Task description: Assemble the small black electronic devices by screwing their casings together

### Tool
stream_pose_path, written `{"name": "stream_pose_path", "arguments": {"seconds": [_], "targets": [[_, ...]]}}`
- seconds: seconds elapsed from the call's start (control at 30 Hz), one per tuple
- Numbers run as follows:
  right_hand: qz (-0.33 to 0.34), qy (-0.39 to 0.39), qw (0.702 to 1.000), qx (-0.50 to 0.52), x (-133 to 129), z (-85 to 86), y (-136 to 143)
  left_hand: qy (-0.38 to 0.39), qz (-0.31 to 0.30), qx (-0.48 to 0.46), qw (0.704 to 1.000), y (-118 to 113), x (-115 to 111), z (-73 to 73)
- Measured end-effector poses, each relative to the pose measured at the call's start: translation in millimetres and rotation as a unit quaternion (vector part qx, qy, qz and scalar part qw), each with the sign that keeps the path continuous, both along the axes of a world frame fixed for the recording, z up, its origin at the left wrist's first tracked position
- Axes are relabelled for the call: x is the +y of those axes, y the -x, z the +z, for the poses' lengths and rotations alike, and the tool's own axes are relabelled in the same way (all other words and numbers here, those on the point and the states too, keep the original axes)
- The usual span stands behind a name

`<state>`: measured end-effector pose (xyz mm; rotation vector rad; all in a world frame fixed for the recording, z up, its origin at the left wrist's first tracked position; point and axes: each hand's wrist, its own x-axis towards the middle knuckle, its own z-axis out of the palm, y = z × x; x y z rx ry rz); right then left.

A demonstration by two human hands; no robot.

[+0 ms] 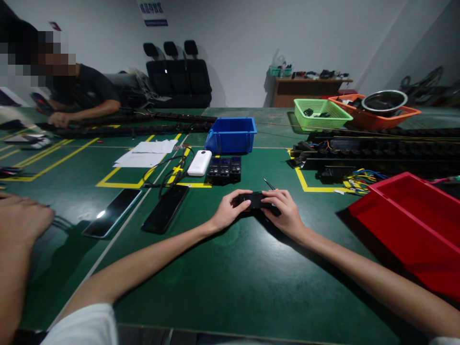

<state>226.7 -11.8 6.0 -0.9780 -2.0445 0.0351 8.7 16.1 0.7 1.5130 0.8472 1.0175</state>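
Observation:
Both hands hold one small black box [256,200] between them, just above the green table [215,278]. My left hand [230,210] pinches its left end, thumb on the near face. On its right end are the fingers of my right hand [285,211], curled over the top. A thin screwdriver [269,184] with an orange part lies behind my right hand, partly hidden by it. Farther back stand several black modules [224,169] side by side, next to a white power bank [200,163].
Two phones [113,213] [166,209], cables and papers [143,153] lie left. A blue bin [232,134] stands behind; a red bin [413,225], wired black rails [359,148] and baskets [321,115] are right. A person [86,91] works back left; another person's hand [25,218] is near left.

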Motion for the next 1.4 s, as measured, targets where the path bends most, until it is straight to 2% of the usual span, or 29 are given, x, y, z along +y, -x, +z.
{"name": "stream_pose_path", "arguments": {"seconds": [0.2, 0.47, 0.87, 1.4], "targets": [[-0.013, -0.015, 1.000, -0.024, 1.5, -1.9, -0.6, 0.024, -0.012, -0.014, 1.000, -0.2, -0.6, 1.5], [-0.015, -0.033, 0.998, -0.054, 4.0, -3.1, -3.3, -0.063, -0.007, 0.034, 0.997, 1.8, -1.8, 0.2], [-0.012, -0.014, 0.998, -0.059, 3.4, -0.7, -1.9, -0.046, -0.005, 0.031, 0.998, 0.2, -3.5, 1.3], [-0.011, -0.008, 0.998, -0.058, 3.2, -1.2, -2.1, -0.068, 0.003, 0.042, 0.997, -0.4, -1.5, -1.0]]}}
